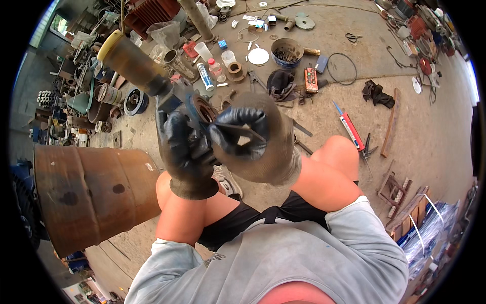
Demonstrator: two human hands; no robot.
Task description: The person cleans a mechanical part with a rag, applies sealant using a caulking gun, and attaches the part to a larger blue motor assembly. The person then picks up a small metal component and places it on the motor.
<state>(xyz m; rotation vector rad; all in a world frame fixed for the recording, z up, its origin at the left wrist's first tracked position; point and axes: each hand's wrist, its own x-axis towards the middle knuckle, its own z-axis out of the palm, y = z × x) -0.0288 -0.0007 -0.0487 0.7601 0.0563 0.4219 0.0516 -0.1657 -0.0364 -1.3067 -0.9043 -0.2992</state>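
Note:
My left hand [183, 139], in a dark coated glove, grips a greasy blue metal housing [191, 101] from its near side. A round ring-like opening [205, 109] in the housing faces my right hand. Beyond it, a brown translucent cylinder [132, 62] with a yellow end slants up to the left and appears joined to the housing. My right hand [248, 134], gloved too, is closed, its thumb and fingers pinching a thin dark strip-like tool [238, 127] close to the opening. The tool's tip is hard to make out, and the glove hides part of the housing.
A rusty drum [96, 190] lies at my left. Ahead on the floor are a blue bucket of small parts [287, 52], an orange remote control [311, 80], a white tube [204, 77] and a bottle [216, 70]. A caulking gun [352, 130] and a wooden strip [390, 123] lie right.

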